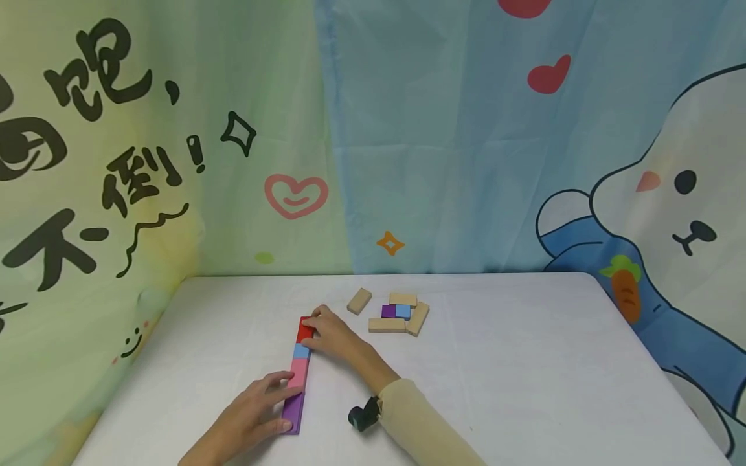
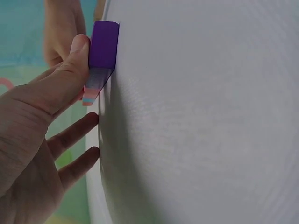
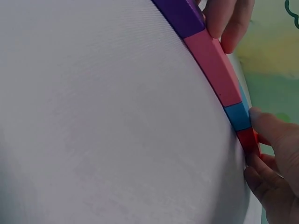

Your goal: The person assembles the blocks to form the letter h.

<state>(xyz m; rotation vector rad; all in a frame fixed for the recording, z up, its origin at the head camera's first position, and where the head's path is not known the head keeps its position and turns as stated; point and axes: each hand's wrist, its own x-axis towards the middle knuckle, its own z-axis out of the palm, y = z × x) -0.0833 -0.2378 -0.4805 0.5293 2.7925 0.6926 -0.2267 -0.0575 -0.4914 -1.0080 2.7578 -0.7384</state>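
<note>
A row of coloured blocks lies end to end on the white table: a long purple block (image 1: 294, 411) nearest, then a pink block (image 1: 300, 369), a light blue block (image 1: 301, 351) and a red block (image 1: 302, 332). My left hand (image 1: 250, 406) rests its thumb on the purple block's near end, with extended fingers touching the purple and pink blocks. At the far end, my right hand (image 1: 337, 335) holds the red block between thumb and fingers. The right wrist view shows that thumb (image 3: 266, 122) beside the blue-red joint.
Right of the row, wooden blocks (image 1: 387, 325) surround a small purple block (image 1: 388, 311) and a blue block (image 1: 403, 311). One more wooden block (image 1: 359, 301) lies apart, to their left. A printed curtain (image 1: 443, 194) hangs behind the table (image 1: 495, 388).
</note>
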